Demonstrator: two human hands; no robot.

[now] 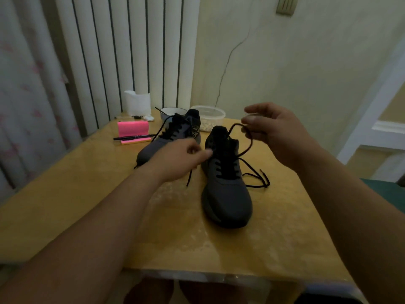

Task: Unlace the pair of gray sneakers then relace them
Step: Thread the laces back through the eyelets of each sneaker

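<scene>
Two gray sneakers with black laces stand on a yellow table (87, 194). The nearer sneaker (228, 194) points its toe toward me; its black lace (249, 145) is loose, one end trailing on the table to its right. My right hand (274, 130) is raised above and right of this shoe and pinches a loop of that lace. My left hand (182, 159) is at the shoe's left side near the eyelets, fingers curled, pinching the other lace strand, whose end hangs below it. The second sneaker (166, 137) lies behind my left hand, laces loose.
At the table's back stand a pink sticky-note block (133, 128) with a black pen (133, 137) across it, a white paper roll (137, 102), a metal bowl (169, 111) and a clear plastic tub (208, 116). Curtains hang at the left, a wall behind.
</scene>
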